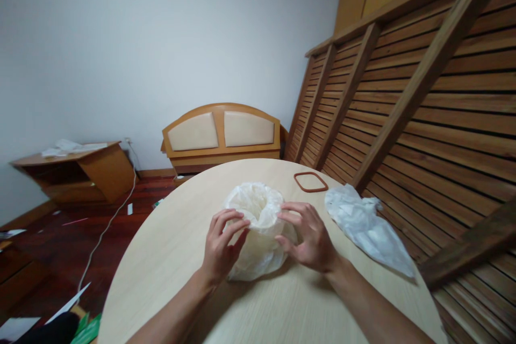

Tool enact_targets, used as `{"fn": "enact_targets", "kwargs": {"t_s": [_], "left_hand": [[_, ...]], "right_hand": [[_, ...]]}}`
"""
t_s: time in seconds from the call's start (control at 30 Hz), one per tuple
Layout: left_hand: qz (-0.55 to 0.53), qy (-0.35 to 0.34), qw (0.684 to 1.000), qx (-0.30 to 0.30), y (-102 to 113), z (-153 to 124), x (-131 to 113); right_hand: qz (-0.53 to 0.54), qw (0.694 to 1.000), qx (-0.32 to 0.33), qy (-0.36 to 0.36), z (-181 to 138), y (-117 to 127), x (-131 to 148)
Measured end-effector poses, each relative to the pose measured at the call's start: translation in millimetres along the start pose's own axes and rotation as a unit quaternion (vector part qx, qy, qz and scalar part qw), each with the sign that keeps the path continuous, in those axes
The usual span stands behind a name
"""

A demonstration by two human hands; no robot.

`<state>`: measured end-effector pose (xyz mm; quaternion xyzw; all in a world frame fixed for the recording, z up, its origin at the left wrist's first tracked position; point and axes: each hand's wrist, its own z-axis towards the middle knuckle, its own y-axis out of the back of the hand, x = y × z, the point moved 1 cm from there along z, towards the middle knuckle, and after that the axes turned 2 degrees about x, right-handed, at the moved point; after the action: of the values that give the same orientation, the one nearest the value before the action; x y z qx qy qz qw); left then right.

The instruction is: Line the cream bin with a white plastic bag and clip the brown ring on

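White plastic bag [260,242] stood there, the person's left hand [226,242] and right hand [308,236] loosely gripping its rim, a brown frame [316,191] beyond.

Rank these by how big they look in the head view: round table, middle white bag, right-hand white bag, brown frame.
1. Round table
2. Middle white bag and right-hand white bag: too alike to rank, the first partly covered
3. Brown frame
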<state>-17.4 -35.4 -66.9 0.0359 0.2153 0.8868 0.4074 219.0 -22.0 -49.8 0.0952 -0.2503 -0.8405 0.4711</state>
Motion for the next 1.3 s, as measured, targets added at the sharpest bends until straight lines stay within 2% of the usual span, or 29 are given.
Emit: {"fn": "enact_targets", "kwargs": {"t_s": [0.1, 0.23, 0.37, 0.5, 0.67, 0.87, 0.93, 1.1, 1.2, 1.3], "left_hand": [[0.012, 0.003, 1.000, 0.004, 0.1, -0.8, -0.8], [0.015, 0.031, 0.999, 0.019, 3.2, -2.5, -1.0], [-0.037, 0.102, 0.994, 0.028, 0.7, -5.7, 3.7], [-0.110, 0.190, 0.975, 0.044, -12.8, -14.7, 16.3], [-0.131, 0.235, 0.960, 0.075, -23.0, -24.6, 28.2], [-0.064, 0.144, 0.984, 0.082, -8.9, -13.4, 19.6], [-0.044, 0.135, 0.987, 0.079, -4.8, -9.8, 17.5], [0.002, 0.095, 0.994, 0.050, 1.5, -3.5, 16.7], [0.019, 0.045, 0.997, 0.065, 3.3, 1.0, 15.3], [0.009, 0.023, 0.997, 0.079, 2.4, 3.9, 14.7]], "right_hand": [[-0.005, 0.999, 0.036, -0.006, 2.6, -4.9, 10.7], [0.005, 0.998, 0.059, -0.023, 0.7, -10.1, 4.9], [0.022, 0.997, 0.070, -0.037, -4.4, -10.7, -10.4], [0.050, 0.993, 0.080, -0.068, -9.5, -11.0, -20.3], [0.085, 0.985, 0.111, -0.102, -14.2, -14.0, -25.5], [0.127, 0.971, 0.167, -0.110, -15.7, -12.4, -29.5], [0.146, 0.967, 0.182, -0.106, -16.4, -11.3, -30.5], [0.165, 0.962, 0.190, -0.106, -16.9, -10.0, -31.7], [0.163, 0.963, 0.189, -0.099, -15.9, -10.1, -30.7], [0.158, 0.966, 0.185, -0.088, -14.9, -9.6, -29.1]]}}
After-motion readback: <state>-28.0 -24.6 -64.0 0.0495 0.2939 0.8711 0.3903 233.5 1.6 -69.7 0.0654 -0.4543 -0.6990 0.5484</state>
